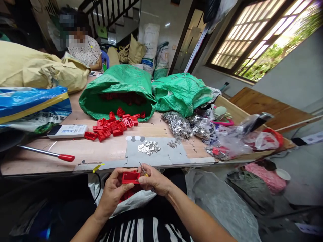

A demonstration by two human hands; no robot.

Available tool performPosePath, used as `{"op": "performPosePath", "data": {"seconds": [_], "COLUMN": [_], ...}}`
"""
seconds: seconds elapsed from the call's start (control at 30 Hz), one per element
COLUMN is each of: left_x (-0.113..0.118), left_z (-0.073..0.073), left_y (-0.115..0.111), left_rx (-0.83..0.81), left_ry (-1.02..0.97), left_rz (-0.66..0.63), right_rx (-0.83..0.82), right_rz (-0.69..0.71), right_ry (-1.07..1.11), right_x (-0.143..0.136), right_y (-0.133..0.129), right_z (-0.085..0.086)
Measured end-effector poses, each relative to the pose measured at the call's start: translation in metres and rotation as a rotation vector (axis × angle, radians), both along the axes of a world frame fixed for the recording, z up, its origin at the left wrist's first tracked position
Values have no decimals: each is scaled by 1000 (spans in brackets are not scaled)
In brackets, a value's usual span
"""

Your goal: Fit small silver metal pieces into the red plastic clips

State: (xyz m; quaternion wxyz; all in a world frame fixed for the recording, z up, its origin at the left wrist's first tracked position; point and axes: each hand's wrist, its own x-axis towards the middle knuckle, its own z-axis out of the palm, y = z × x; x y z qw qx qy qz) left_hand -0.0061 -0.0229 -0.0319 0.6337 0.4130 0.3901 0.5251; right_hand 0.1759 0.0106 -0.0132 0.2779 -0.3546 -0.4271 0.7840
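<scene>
Just in front of the table's edge, my left hand (114, 190) grips a small red plastic box (130, 177) by its left end, its open side toward me. My right hand (153, 181) pinches a thin tool with a yellow part (143, 170), and its fingertips touch the right end of that box. More red pieces (127, 195) show below my hands in a white bag (137, 201). On a grey mat (131, 156) lie a pile of small silver metal parts (148, 147) and a smaller pile (173, 144).
Red boxes (111, 126) spill from an open green sack (121, 79). Another green sack (181, 92), bags of metal parts (177, 125) and a cluttered wooden tray (264, 155) stand right. A red-tipped lever (66, 157) juts in left. A person (84, 50) sits behind.
</scene>
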Motion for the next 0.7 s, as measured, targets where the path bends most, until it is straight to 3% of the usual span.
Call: {"op": "performPosePath", "data": {"seconds": [0.1,0.2,0.3,0.43,0.7], "left_x": [3,4,2,0,0], "left_z": [-3,-4,-5,-6,1], "left_y": [6,8,8,9,10], "left_rx": [-78,-108,-122,-131,-150], "left_ry": [-84,-82,-58,-49,-55], "left_rz": [78,137,135,141,208], "right_rx": [260,682,905,953,939], "right_rz": [-58,-219,-140,-25,0], "right_ry": [-277,-759,-1184,-1419,-1469], "right_x": [9,17,16,0,-17], "right_y": [21,49,70,85,96], "right_z": [6,14,21,22,16]}}
